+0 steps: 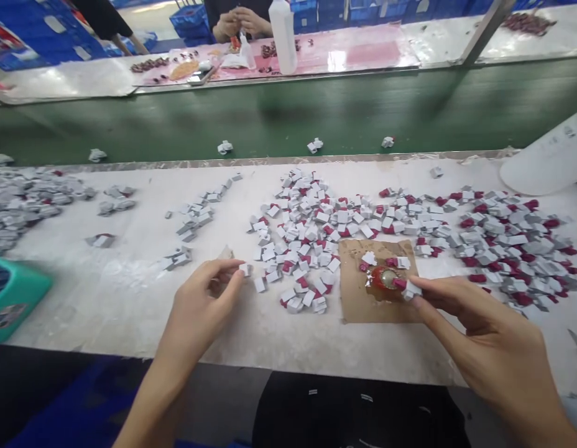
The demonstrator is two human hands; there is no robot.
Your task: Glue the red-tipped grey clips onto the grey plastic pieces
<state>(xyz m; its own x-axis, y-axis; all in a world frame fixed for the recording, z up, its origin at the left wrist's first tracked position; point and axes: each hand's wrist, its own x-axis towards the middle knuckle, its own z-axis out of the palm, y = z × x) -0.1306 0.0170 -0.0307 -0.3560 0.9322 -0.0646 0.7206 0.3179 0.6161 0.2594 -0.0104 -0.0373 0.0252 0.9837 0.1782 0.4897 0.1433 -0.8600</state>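
Note:
My left hand (pixel 205 305) pinches a small pale grey block (pixel 245 269) between thumb and forefinger, left of the central pile. Between the fingertips of my right hand (pixel 475 330) is a small grey and dark red piece (pixel 411 290). Its red end reaches the glossy orange-red puddle (pixel 380 279) on a square of brown cardboard (pixel 356 308). Two similar grey and red pieces lie on that cardboard near the puddle. A pile of grey and red pieces (pixel 311 224) spreads over the white table between and beyond my hands.
More grey and red pieces (pixel 507 242) are heaped at the right, grey ones (pixel 27 199) at the far left. A teal bin (pixel 22 292) stands at the left edge, a white container (pixel 549 155) at the right. Beyond the green belt (pixel 270 115), a person's hands (pixel 242 23) work.

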